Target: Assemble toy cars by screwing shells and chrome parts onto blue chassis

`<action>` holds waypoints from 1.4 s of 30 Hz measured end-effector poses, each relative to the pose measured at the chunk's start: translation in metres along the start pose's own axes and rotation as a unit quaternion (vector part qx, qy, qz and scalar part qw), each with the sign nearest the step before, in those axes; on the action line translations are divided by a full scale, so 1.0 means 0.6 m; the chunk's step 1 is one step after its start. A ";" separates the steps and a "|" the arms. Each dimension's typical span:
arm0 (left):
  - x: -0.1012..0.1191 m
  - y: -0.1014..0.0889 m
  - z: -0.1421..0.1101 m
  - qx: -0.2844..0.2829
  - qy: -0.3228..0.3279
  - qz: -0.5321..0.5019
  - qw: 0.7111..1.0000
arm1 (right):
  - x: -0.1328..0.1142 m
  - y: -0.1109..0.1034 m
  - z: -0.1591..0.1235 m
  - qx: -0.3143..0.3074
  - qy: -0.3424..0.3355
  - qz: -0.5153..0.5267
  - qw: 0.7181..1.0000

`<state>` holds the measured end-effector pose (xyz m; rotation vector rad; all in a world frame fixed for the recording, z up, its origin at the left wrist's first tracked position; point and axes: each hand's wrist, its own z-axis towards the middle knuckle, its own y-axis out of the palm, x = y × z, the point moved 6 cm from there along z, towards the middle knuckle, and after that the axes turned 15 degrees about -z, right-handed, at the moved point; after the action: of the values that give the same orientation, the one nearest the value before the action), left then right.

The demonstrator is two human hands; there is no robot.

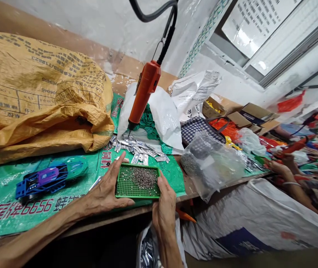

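Observation:
Between my hands is a small green basket [122,193] with a grid bottom, holding a heap of small metal screws [145,178]. My left hand [105,186] grips its left end, thumb along the near side and fingers at the far corner. My right hand [164,203] holds the right end, with the thumb by the rim. Just beyond the basket lie many flat shiny metal pieces [139,147]. An orange electric screwdriver [145,91] hangs tip down above them from a black cable. To the left a blue, purple and green toy car [51,176] rests on the green sheet.
A large yellow woven sack [36,93] fills the back left. Behind the metal pieces, a white bag [164,119] holds green parts. A clear plastic bag [212,167] sits at the table edge on the right. Farther right, a co-worker's hand [279,167] is near another orange screwdriver.

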<state>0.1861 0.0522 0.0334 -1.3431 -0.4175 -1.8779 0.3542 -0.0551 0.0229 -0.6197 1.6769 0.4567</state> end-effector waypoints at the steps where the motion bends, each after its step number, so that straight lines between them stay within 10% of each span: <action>1: 0.001 -0.003 0.000 0.006 -0.005 -0.008 1.000 | -0.004 0.001 -0.001 -0.001 -0.007 -0.002 1.000; 19: 0.079 -0.006 -0.007 0.013 0.004 0.152 0.988 | 0.006 0.005 -0.024 -0.045 0.013 0.017 0.999; 42: 0.021 -0.003 0.007 0.013 -0.130 0.119 0.984 | 0.027 -0.002 -0.021 -0.096 0.100 0.082 0.987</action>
<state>0.1856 0.0510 0.0468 -1.5539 -0.3917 -1.5041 0.3430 -0.0660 0.0096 -0.6897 1.8979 0.6993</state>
